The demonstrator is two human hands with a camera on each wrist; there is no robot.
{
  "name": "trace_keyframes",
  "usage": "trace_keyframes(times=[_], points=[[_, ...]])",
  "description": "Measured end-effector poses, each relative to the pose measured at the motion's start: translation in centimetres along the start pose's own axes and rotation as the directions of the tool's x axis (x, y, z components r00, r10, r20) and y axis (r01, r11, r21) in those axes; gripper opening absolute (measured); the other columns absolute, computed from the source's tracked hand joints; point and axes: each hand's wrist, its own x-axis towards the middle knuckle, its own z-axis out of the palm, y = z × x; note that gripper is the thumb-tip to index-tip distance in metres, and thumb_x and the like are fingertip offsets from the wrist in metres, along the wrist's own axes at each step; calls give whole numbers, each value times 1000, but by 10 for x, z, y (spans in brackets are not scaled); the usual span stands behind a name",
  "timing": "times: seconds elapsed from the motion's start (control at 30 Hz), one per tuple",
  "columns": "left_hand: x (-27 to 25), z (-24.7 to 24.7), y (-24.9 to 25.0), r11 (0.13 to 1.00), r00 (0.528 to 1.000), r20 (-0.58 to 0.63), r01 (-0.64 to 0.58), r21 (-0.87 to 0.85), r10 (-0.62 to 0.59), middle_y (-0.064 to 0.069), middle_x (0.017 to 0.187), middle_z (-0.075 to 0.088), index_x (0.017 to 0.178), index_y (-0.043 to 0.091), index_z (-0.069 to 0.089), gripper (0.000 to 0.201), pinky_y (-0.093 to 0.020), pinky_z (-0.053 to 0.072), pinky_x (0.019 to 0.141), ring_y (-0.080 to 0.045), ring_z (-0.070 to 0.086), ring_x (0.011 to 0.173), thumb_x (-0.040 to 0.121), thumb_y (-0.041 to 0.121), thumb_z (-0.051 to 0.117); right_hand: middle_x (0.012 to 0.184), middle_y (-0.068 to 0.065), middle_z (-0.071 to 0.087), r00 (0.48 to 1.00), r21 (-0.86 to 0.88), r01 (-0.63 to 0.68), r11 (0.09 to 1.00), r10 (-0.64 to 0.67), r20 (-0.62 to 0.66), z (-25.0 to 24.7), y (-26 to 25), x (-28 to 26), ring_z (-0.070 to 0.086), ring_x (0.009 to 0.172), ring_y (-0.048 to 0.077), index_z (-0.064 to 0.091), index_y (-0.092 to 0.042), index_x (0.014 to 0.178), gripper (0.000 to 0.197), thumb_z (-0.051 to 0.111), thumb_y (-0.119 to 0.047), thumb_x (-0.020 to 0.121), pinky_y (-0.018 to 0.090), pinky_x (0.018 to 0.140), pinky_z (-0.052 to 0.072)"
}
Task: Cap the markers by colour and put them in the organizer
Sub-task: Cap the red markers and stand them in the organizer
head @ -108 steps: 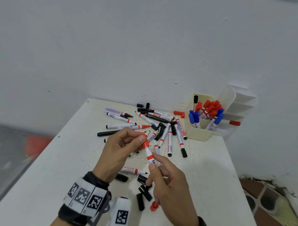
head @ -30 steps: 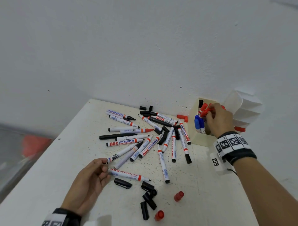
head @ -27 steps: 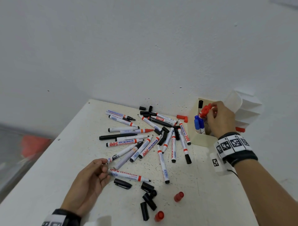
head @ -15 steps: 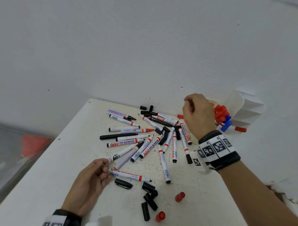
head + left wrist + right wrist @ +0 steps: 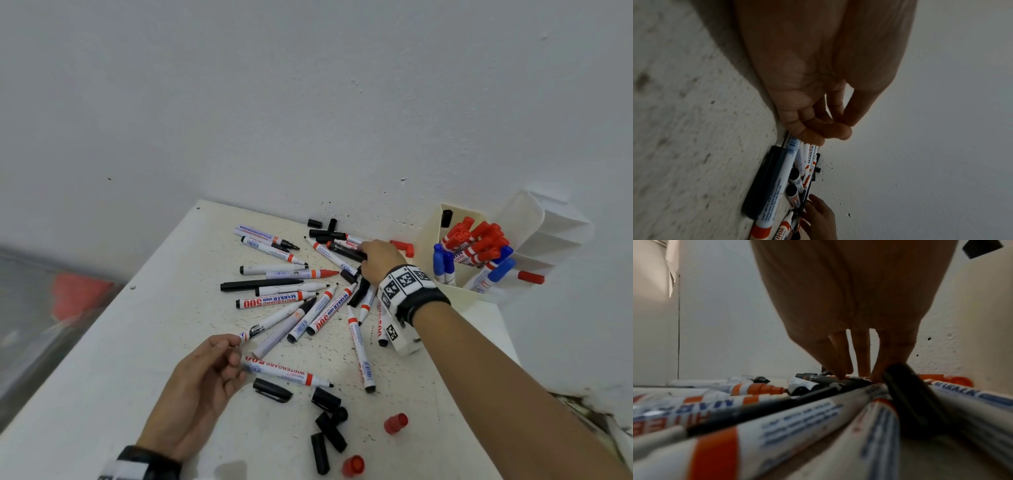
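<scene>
Many uncapped markers (image 5: 301, 308) lie fanned out on the white table (image 5: 102, 377). My right hand (image 5: 364, 251) reaches into the back of the pile, fingers pointing straight down onto a black marker (image 5: 344, 249); in the right wrist view the right hand (image 5: 859, 374) touches dark barrels, and no closed grip shows. My left hand (image 5: 236, 349) rests on the table near the front, fingers loosely curled beside the tail of a red-banded marker (image 5: 287, 371). In the left wrist view the left hand (image 5: 838, 129) holds nothing. The cream organizer (image 5: 455, 298) holds several red- and blue-capped markers.
Loose black caps (image 5: 329, 430) and two red caps (image 5: 395, 423) lie near the front edge, and a red cap (image 5: 404, 247) lies by the wall. A white stepped rack (image 5: 548, 236) stands behind the organizer. The wall closes off the back; the table's right edge drops away.
My right hand left the organizer, where it set down a red-capped marker, and swung left and down onto the back of the pile. The left hand has stayed put.
</scene>
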Motion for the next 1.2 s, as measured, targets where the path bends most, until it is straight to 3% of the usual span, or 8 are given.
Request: trace_keyframes(times=[0.4,0.5,0.67,0.8,0.9,1.0,1.13,1.2], points=[[0,-1,0,1000,1000,25,0,17,0,-5,65,51,77,9,73,21,-24,55,55,-11,53,52,63,23,68,117,16,52,993,-108,-75,991,84,85,6,14,25,53,106,35,53,-9,123,39,59,-30,90,33,78,41],[-1,0,0,1000,1000,19,-7,7,7,-5,65,51,77,8,72,16,-23,55,54,-11,53,51,78,18,59,117,13,58,993,-79,-67,995,74,88,8,19,24,54,107,33,46,-13,125,47,63,-38,88,34,80,44],[0,1,-1,1000,1000,9,-11,-5,11,-5,65,51,91,2,61,19,-23,56,54,-10,54,51,92,12,45,109,14,65,999,53,-28,998,26,39,-3,16,15,61,95,29,57,-9,112,28,60,-27,91,30,71,45],[-1,1,0,1000,1000,0,-8,-9,8,-6,65,51,87,3,64,21,-24,57,54,-12,55,51,90,12,46,98,9,63,996,261,4,965,20,-90,-23,8,-4,60,91,27,58,-8,107,24,57,-28,95,32,73,45],[-1,2,0,1000,1000,-6,-7,-4,7,-5,65,52,80,6,69,22,-24,57,54,-11,55,51,85,13,49,98,4,67,986,607,82,790,24,-163,-38,0,-31,65,90,21,55,-14,110,25,62,-30,92,35,75,52],[-2,2,-1,1000,1000,-11,-13,3,13,-4,64,52,81,7,70,22,-22,57,54,-10,56,51,86,13,50,94,8,73,993,893,103,439,14,-121,-51,-13,-68,70,88,22,50,-12,120,26,58,-21,96,35,72,60],[-2,1,0,993,999,35,-25,115,21,-5,66,51,94,4,62,16,-21,53,52,-10,49,49,84,16,58,97,11,73,997,983,51,176,-66,-40,-58,-20,-114,70,86,24,46,-18,127,26,48,-18,101,37,75,59],[-1,0,3,971,995,97,-55,234,33,-6,68,53,94,5,65,39,-20,49,50,-10,48,52,67,29,80,91,11,73,997,992,34,121,-75,-25,-58,-18,-133,68,78,22,45,-19,125,24,46,-18,101,34,70,57]])
